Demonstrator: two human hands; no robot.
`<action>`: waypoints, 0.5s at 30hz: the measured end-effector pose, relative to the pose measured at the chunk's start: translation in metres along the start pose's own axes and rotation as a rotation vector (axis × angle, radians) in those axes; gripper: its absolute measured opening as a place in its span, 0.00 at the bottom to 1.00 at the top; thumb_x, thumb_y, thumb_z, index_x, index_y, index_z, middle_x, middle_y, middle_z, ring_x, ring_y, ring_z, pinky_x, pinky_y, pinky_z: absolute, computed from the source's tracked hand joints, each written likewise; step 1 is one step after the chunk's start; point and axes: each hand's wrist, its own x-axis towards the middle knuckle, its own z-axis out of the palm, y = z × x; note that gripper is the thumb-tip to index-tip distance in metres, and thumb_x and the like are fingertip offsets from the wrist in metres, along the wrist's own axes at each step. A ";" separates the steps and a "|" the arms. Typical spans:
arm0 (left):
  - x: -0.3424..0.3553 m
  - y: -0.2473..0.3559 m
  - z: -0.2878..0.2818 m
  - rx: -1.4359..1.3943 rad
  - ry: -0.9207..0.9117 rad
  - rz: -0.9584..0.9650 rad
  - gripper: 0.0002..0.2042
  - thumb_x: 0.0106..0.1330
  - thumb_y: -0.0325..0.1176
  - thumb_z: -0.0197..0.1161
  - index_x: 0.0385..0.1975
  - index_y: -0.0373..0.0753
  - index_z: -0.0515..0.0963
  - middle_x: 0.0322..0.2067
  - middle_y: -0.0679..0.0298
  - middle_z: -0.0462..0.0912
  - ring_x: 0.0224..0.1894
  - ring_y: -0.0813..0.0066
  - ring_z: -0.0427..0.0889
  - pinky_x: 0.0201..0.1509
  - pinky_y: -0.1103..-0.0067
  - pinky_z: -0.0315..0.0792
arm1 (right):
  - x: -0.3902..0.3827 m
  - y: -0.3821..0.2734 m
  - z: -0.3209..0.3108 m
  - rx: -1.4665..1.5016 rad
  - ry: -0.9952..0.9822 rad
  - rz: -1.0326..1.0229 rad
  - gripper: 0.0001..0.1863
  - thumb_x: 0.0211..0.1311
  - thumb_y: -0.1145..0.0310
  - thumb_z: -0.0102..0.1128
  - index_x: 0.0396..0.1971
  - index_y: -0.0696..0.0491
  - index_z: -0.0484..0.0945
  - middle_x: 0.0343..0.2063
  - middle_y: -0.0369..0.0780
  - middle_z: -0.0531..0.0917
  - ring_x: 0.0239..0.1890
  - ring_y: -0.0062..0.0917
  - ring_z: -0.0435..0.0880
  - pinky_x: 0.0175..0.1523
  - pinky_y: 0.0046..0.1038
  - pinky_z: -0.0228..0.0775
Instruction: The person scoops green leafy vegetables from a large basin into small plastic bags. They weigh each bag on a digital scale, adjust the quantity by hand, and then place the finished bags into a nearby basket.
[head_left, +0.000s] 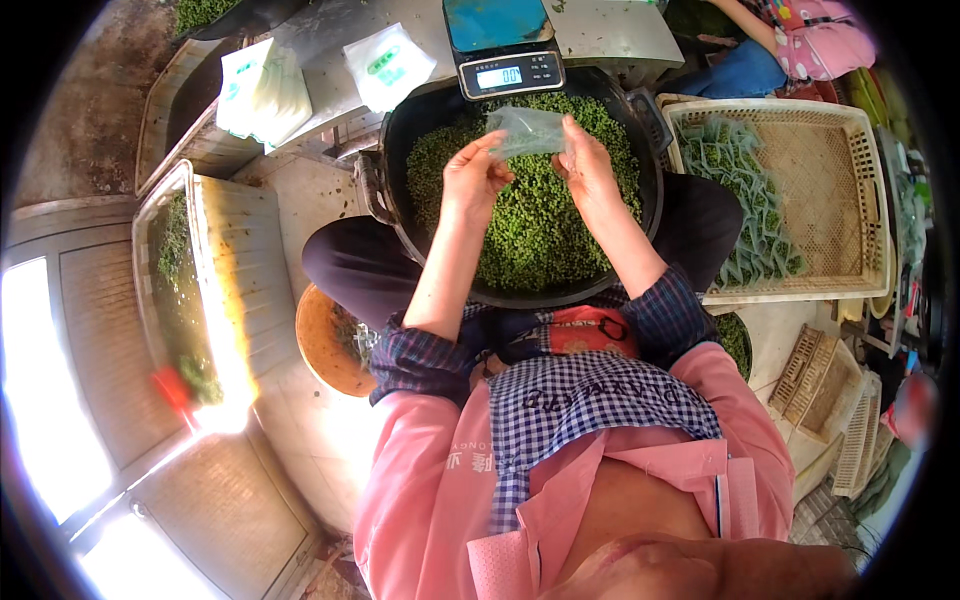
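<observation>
Pale floor (330,440) ran beneath a worktop (620,35), a cream crate (830,220) at right and a black tub (650,172) of green berries (540,235). A scale (503,42) sat at the worktop's near edge. Over the berries, the left hand (470,177) and right hand (588,170) pinched opposite ends of a clear bag (530,132).

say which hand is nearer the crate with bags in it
Right: the right hand is left of the crate; the left hand is farther left, beyond the clear bag.

The basin (603,90) has a scale (505,45) beyond, a crate (825,195) at right.
</observation>
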 end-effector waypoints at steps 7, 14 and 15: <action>-0.017 0.029 -0.010 0.332 0.144 0.242 0.12 0.66 0.28 0.57 0.47 0.37 0.78 0.17 0.75 0.70 0.17 0.86 0.65 0.21 0.87 0.65 | 0.009 0.004 -0.023 -0.118 -0.425 -0.013 0.43 0.52 0.41 0.62 0.58 0.58 0.64 0.54 0.47 0.73 0.56 0.33 0.72 0.60 0.37 0.66; -0.034 0.024 -0.044 0.878 0.277 0.590 0.13 0.64 0.23 0.55 0.47 0.34 0.79 0.19 0.77 0.71 0.18 0.93 0.62 0.21 0.90 0.57 | -0.021 0.041 -0.003 -1.506 -1.176 -0.631 0.42 0.36 0.52 0.75 0.53 0.53 0.67 0.54 0.46 0.67 0.57 0.43 0.66 0.61 0.42 0.59; -0.036 0.024 -0.046 0.858 0.292 0.577 0.13 0.64 0.22 0.55 0.46 0.33 0.79 0.19 0.77 0.71 0.19 0.93 0.62 0.21 0.90 0.58 | -0.025 0.040 -0.006 -1.476 -1.239 -0.719 0.40 0.35 0.53 0.75 0.50 0.52 0.68 0.51 0.44 0.69 0.55 0.41 0.67 0.59 0.41 0.61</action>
